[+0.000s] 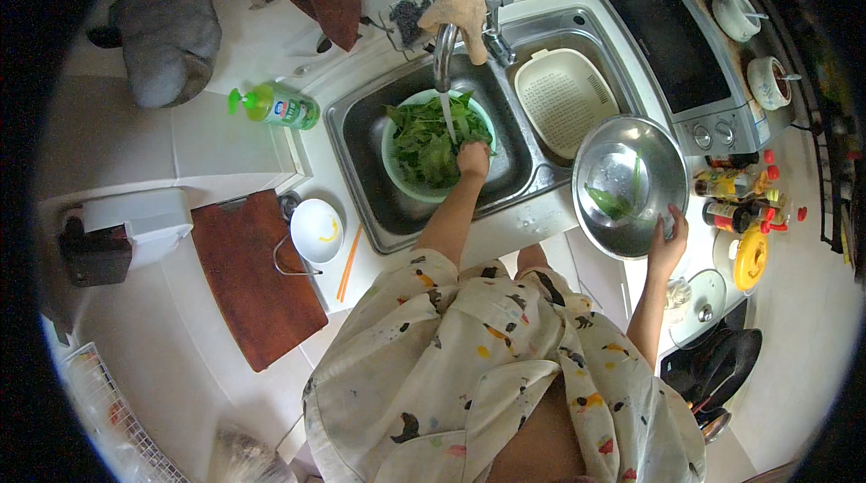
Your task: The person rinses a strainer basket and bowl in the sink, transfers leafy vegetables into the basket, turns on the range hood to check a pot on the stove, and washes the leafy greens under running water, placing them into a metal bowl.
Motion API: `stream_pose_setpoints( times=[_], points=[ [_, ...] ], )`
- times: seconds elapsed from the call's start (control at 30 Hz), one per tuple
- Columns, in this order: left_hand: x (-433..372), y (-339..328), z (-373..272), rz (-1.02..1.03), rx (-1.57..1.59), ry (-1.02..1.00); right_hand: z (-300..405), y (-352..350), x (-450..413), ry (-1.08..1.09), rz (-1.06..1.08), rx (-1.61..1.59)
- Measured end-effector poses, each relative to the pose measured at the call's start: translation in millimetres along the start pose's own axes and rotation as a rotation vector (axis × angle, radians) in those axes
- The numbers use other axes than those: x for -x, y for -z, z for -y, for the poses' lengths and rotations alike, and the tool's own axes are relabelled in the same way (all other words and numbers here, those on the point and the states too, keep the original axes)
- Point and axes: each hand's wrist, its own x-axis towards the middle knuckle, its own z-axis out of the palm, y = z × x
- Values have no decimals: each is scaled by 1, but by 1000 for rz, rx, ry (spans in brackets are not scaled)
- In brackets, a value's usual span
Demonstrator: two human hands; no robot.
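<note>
My left hand [473,159] is among leafy greens [426,138] in a pale green basin [392,175] in the left sink bowl; its fingertips are hidden, so I cannot tell what it grips. Water runs from the faucet [443,60] onto the greens beside that hand. With its fingers on the rim, my right hand [670,239] holds a steel mixing bowl [588,212], tilted, at the right of the sink. A few green leaves [609,202] lie inside the bowl.
A cream plastic strainer [565,97] sits in the right sink bowl. Left of the sink stand a green soap bottle [291,107], a white bowl [316,231] and orange chopsticks [348,266]. A microwave oven [676,43], sauce bottles [731,185] and a glass lid [703,293] are at the right.
</note>
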Motion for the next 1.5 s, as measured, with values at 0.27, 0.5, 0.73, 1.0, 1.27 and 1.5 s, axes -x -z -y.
stream_pose_setpoints(
  times=[0.27,0.5,0.73,1.0,1.27,1.5],
  points=[
    [22,38,22,-489,908,-152,86,-47,-23,162,250,-398],
    [73,91,40,-229,1736,49,141,-188,-16,116,804,-902],
    [104,117,31,-167,1835,-42,180,-250,-3,-441,1011,-911],
    [88,122,51,-103,2203,81,167,-275,-10,-588,1235,-861],
    [57,105,35,-96,2034,-60,159,-262,-30,-647,1097,-1001],
    [29,77,50,-70,2061,-89,164,-257,-33,-680,1154,-1054]
  ],
)
